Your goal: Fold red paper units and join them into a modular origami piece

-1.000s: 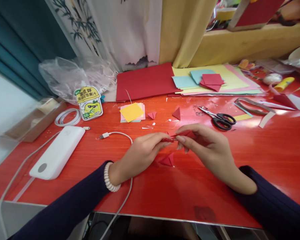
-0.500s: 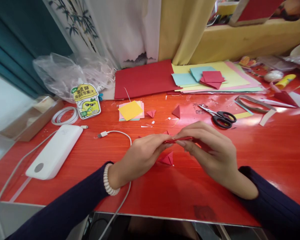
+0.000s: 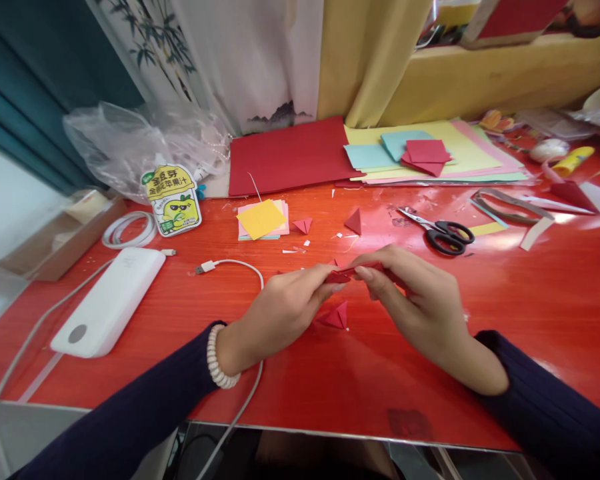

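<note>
Between both hands, above the red table (image 3: 300,393), a folded piece of red paper (image 3: 341,275) is held nearly edge-on. My left hand (image 3: 290,303) pinches its left end between thumb and fingers. The right end is gripped by my right hand (image 3: 420,303), with the thumb pressed near the middle fold and the fingers behind. Just below the hands lies a folded red triangle (image 3: 336,316) of paper. Farther back are two more, a notched triangle (image 3: 303,226) and a darker triangle (image 3: 353,223). Other red bits behind the hands are mostly hidden.
Scissors (image 3: 437,231) lie right of centre. Small paper squares (image 3: 261,220) are stacked at centre-left. Behind are a dark red sheet (image 3: 287,159) and coloured sheets (image 3: 460,150). At left are a white power bank (image 3: 107,303), a cable (image 3: 240,264) and a yellow-and-white pouch (image 3: 175,200).
My right hand has shifted slightly left and its thumb has moved along the red paper. The paper's left part now tilts to show more of its folded face.
</note>
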### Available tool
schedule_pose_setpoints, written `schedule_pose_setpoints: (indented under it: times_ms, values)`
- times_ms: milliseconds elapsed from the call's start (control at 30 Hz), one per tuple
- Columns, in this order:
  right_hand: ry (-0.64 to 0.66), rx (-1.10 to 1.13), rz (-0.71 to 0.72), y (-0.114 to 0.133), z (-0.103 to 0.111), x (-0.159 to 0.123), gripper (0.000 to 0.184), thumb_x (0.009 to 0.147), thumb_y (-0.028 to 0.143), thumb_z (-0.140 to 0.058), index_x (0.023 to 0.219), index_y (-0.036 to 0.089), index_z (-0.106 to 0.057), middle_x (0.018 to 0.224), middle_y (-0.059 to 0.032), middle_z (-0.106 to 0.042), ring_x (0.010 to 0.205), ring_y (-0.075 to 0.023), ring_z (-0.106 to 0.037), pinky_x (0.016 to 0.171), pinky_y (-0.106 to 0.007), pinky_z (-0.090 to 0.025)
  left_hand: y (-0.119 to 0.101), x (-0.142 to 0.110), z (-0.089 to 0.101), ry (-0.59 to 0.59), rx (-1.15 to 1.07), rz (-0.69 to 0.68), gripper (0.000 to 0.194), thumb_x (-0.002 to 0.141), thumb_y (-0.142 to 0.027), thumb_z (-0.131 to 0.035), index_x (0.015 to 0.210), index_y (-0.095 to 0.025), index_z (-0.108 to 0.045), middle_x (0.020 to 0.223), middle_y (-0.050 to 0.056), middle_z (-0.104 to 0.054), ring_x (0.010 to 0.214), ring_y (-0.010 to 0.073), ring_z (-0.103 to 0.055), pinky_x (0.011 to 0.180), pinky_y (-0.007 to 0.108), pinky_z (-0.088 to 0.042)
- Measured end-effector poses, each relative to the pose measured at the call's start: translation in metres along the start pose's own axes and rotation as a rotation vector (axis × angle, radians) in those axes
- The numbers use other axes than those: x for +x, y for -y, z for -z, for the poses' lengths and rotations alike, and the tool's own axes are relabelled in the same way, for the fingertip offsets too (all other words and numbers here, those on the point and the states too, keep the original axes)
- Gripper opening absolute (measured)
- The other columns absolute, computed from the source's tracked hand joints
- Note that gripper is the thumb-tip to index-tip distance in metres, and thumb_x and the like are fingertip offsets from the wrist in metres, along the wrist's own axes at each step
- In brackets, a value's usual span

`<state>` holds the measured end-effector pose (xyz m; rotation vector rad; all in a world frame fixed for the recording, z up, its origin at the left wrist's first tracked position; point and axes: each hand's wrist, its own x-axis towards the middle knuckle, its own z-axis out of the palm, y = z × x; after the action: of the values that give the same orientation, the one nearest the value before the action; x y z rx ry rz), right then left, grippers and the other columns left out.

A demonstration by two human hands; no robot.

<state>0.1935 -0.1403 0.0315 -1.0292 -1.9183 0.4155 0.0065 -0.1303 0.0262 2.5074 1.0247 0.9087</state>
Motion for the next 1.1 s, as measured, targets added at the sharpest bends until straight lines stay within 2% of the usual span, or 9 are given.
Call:
schedule_pose_setpoints:
  times_ms: [233,400,633,800,967,1100]
  values:
    - [-0.002,-0.048,-0.052,-0.0007,0.0005,0.0001,0.015,0.094,0.023,-0.053,0.080,0.020,-0.057,0.068,0.0003,-0.063,0.056,-0.0105,-0.056,0.049,-0.023,-0.040,0.0000,0.0017,0.0010,0.088,-0.091,0.070,0.012,0.097,-0.019,-0.045,0.099,-0.014,-0.055,0.084,0.004,-0.072,0.074,0.0122,-0.069,0.063,0.021,-0.050]
    - [-0.014,-0.061,-0.065,-0.0012,-0.0010,0.0006,0.018,0.094,0.024,-0.054,0.076,0.020,-0.056,0.063,0.0013,-0.060,0.051,-0.0099,-0.052,0.047,-0.023,-0.038,-0.0007,0.0033,0.0014,0.138,-0.170,0.088,0.017,0.098,-0.020,-0.040,0.090,-0.016,-0.055,0.075,0.001,-0.066,0.062,0.0092,-0.061,0.059,0.021,-0.046]
    - [-0.017,-0.069,-0.095,-0.0016,-0.0043,0.0001,0.021,0.093,0.022,-0.054,0.072,0.021,-0.054,0.053,0.0044,-0.050,0.042,-0.0090,-0.043,0.043,-0.023,-0.034,-0.0037,0.0064,0.0038,0.220,-0.298,0.230,0.023,0.099,-0.026,-0.036,0.084,-0.018,-0.051,0.064,-0.003,-0.055,0.055,0.0098,-0.052,0.055,0.023,-0.041]
    - [0.021,-0.039,-0.079,-0.0005,-0.0067,-0.0012,0.020,0.092,0.020,-0.056,0.072,0.021,-0.053,0.054,0.0047,-0.050,0.044,-0.0086,-0.044,0.044,-0.022,-0.035,-0.0038,0.0057,0.0044,0.255,-0.369,0.281,0.022,0.100,-0.028,-0.034,0.092,-0.019,-0.053,0.067,-0.003,-0.054,0.057,0.0098,-0.050,0.055,0.023,-0.040]
    - [0.061,-0.037,-0.129,-0.0031,-0.0068,-0.0002,0.034,0.097,0.025,-0.046,0.063,0.020,-0.045,0.050,0.0051,-0.043,0.044,-0.0080,-0.039,0.043,-0.021,-0.032,-0.0002,0.0050,0.0027,0.203,-0.413,0.319,0.028,0.100,-0.033,-0.033,0.094,-0.019,-0.055,0.069,-0.002,-0.054,0.060,0.0103,-0.049,0.059,0.024,-0.040]
    - [0.090,-0.081,-0.155,-0.0057,-0.0069,0.0010,0.039,0.099,0.031,-0.041,0.062,0.021,-0.042,0.051,0.0044,-0.042,0.044,-0.0087,-0.039,0.044,-0.022,-0.032,0.0002,0.0062,0.0019,0.189,-0.416,0.342,0.028,0.100,-0.032,-0.033,0.097,-0.017,-0.056,0.068,-0.003,-0.052,0.060,0.0096,-0.048,0.060,0.023,-0.039]
